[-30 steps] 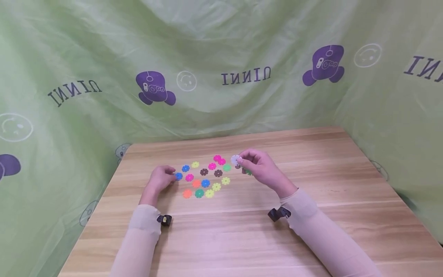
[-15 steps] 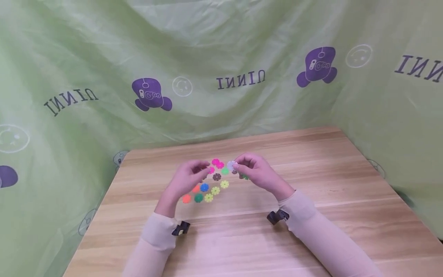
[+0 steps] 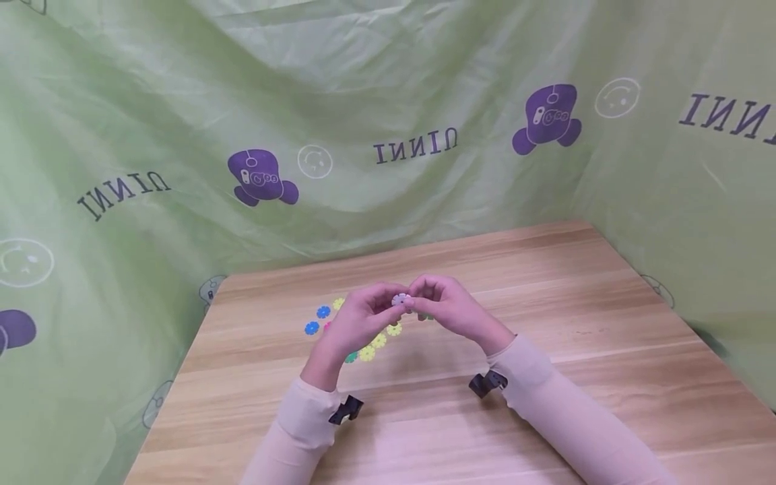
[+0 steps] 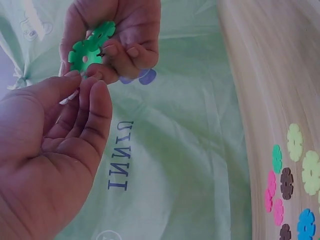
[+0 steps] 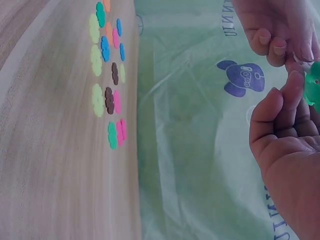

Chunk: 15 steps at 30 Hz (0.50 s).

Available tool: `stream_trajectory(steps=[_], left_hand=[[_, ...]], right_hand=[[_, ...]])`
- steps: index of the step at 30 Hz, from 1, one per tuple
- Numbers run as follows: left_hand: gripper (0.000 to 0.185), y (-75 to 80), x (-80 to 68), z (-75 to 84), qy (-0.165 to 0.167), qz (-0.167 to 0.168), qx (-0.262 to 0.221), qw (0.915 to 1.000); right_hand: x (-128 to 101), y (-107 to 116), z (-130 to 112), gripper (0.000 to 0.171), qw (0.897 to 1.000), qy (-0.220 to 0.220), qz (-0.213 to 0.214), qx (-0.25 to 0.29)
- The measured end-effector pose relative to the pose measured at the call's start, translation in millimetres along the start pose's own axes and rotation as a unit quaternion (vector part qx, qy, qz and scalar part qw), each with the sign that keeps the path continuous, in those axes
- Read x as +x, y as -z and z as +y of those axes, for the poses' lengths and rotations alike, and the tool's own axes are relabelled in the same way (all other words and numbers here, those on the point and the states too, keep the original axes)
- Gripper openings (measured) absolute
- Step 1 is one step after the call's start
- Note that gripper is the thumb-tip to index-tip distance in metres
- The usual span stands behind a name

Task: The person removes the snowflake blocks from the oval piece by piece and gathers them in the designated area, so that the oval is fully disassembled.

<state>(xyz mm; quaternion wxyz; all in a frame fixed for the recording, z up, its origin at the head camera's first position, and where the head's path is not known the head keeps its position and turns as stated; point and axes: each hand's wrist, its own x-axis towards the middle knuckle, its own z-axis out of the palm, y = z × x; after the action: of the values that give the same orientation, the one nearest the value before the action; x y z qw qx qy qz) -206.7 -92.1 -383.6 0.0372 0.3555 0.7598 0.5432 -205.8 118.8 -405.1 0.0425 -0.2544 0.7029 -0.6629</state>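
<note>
Both hands meet in the middle of the head view, raised a little above the wooden counter (image 3: 545, 350). The left hand (image 3: 360, 316) and the right hand (image 3: 445, 306) come together fingertip to fingertip around a small white flower-shaped disc (image 3: 400, 300), which both pinch between curled fingers. In the left wrist view, at the upper left of the frame, the right hand also grips a green flower-shaped disc (image 4: 90, 49) between thumb and fingers, and the left hand's fingertips close on a sliver of the white piece just below it. The right wrist view shows only an edge of the green disc at the far right of the frame, beside the right hand's thumb.

Below and behind the hands, loose discs lie flat on the counter: two blue ones (image 3: 317, 320) to the left of the hands, and yellow-green ones (image 3: 372, 347) just under the left hand. The right wrist view shows more of this scatter (image 5: 107, 75) at the upper left, with pink, brown, blue, orange and green pieces close together. A pale green printed cloth (image 3: 388, 101) hangs behind and beside the counter. Both forearms wear light sleeves.
</note>
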Motion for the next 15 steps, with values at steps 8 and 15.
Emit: stream_trajectory(steps=[8, 15], left_hand=[[0.027, 0.4, -1.1, -3.9, -0.01, 0.019, -0.002, 0.9998], [0.025, 4.3, -1.4, -1.8, -0.006, 0.038, 0.006, 0.9992]], right_hand=[[0.6, -0.8, -1.4, 0.019, 1.0, -0.008, -0.001, -0.01], [0.4, 1.6, -4.8, 0.031, 0.999, -0.022, -0.017, -0.022]])
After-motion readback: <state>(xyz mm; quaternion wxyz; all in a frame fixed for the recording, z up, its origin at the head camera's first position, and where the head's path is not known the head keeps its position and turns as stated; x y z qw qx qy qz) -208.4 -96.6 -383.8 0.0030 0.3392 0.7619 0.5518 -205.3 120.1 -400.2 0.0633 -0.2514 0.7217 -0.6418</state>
